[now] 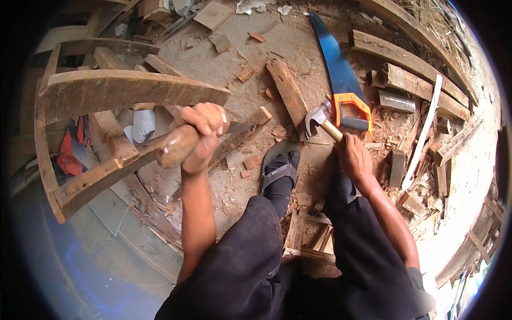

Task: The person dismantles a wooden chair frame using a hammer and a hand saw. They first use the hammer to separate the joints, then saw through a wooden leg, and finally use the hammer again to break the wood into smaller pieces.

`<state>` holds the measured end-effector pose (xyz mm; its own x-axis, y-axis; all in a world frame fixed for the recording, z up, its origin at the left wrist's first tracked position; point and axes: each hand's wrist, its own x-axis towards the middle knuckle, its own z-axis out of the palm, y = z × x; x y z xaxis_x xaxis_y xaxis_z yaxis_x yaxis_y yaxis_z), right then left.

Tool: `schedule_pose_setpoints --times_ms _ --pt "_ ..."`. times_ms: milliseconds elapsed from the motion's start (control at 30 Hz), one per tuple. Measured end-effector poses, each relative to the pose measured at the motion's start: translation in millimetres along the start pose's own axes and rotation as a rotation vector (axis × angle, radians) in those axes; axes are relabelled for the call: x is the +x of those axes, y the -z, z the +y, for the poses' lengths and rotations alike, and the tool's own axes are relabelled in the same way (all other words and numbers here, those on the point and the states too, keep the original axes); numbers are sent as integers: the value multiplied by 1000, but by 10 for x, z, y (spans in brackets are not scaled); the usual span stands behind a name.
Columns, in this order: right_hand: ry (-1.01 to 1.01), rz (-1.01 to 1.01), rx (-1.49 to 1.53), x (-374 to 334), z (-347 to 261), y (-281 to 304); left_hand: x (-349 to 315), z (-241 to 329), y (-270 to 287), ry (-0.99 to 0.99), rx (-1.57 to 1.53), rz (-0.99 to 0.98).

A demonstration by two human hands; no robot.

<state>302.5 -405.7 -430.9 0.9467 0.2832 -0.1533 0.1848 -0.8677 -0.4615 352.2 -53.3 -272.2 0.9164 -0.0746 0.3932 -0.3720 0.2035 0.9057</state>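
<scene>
My left hand (200, 130) is closed around the thick, rounded wooden handle of what looks like a chisel (173, 148). A dark, flat blade extends rightward from beyond the fist. This hand is beside a wooden frame (133, 88) with a curved top rail, standing on the left. My right hand (354, 160) grips a claw hammer (332, 129) low on its pale wooden handle, with the metal head up and away from me. Just past the hammer, a handsaw (341, 69) with a blue blade and an orange and black handle lies on the ground.
Wooden beams (413, 66) and offcuts are piled on the right, with a thin pale strip (424, 133) among them. A short plank (288, 93) lies ahead of my sandalled foot (280, 168). Wood chips and broken pieces litter the dirt floor. An orange-red cloth (69, 154) shows behind the frame.
</scene>
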Motion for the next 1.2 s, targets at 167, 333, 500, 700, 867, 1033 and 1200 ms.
schedule_pose_setpoints --times_ms 167,333,500,700,867,1033,1200 --pt "77 41 -5 89 78 -102 -63 -39 -16 100 8 -15" --pt "38 64 54 85 53 -203 5 -208 -189 85 112 354" --pt "44 43 -34 72 -33 -196 34 -263 -490 -13 290 658" --pt "49 112 -23 229 -295 5 112 -251 -249 21 360 720" --pt "197 15 439 427 -741 467 -251 -194 165 -19 461 327" --pt "-12 -619 889 919 -1426 953 -510 -61 236 135 469 336" --pt "-369 -989 1305 1128 -1917 1048 -511 62 99 3 1011 -108"
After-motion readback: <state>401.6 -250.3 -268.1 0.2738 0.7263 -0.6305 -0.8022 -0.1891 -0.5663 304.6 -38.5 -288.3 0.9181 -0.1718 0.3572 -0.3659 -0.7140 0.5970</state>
